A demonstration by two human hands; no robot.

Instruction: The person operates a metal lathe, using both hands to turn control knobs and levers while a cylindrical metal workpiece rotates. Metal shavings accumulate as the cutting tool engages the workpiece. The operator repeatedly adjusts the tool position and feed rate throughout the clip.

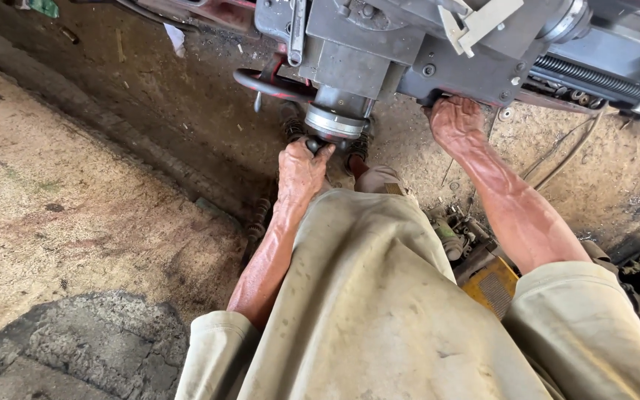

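Observation:
A big grey machine [409,44] fills the top of the head view. A round metal dial [335,122] with a small dark knob [312,145] juts from its front. My left hand [301,167] is closed around that knob just under the dial. My right hand [455,120] grips a lever or handle under the machine's lower edge; its fingers curl up out of sight, so the handle itself is hidden. My beige shirt [379,296] covers the lower middle of the view.
A red handwheel [268,85] sits left of the dial. A threaded lead screw [594,74] runs along the machine at right. Metal parts and a yellow object [490,285] lie on the dirty floor [75,200] at lower right, beside thin wires [564,152].

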